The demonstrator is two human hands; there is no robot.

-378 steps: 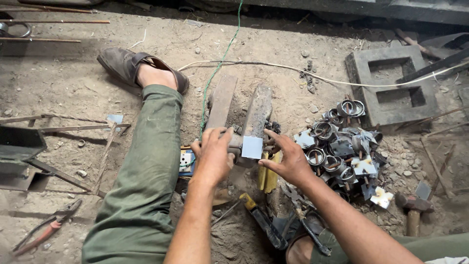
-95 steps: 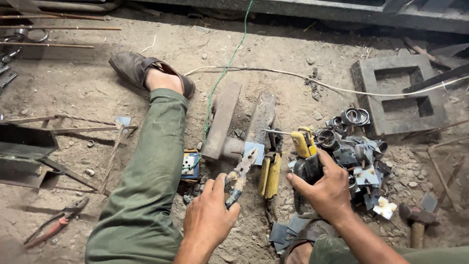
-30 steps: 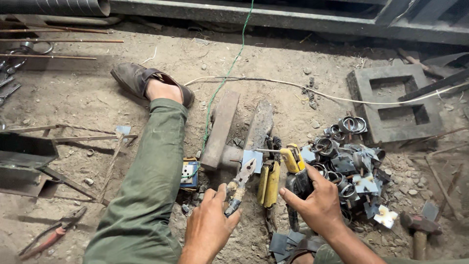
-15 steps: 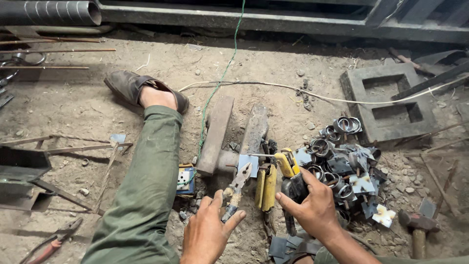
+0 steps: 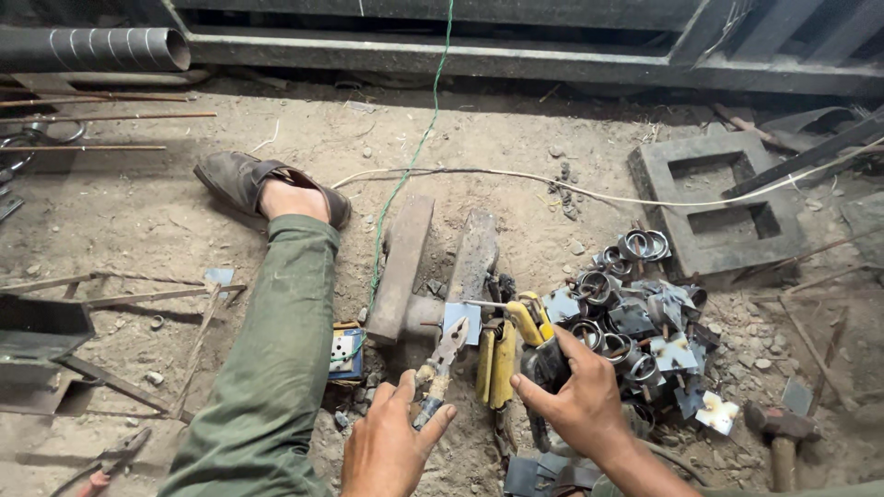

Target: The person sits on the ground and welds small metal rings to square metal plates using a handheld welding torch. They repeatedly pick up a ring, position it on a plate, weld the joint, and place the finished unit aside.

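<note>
Your left hand (image 5: 391, 451) sits low on the dirt floor (image 5: 138, 212), fingers spread apart, thumb and forefinger just touching the grip end of the pliers (image 5: 440, 368). The pliers lie with their long axis running up and slightly right from that hand, jaws reaching the small blue-grey metal plate (image 5: 460, 322) on the rusty steel bars (image 5: 437, 267). Your left hand is clearly the nearer one to them.

Your right hand (image 5: 580, 405) is clamped on the yellow-and-black welding electrode holder (image 5: 534, 336), whose thin rod points left toward the plate. Just right of it lies the pile of metal rings and cut plates (image 5: 635, 322). Your outstretched leg in green trousers (image 5: 276, 359) borders the left.
</note>
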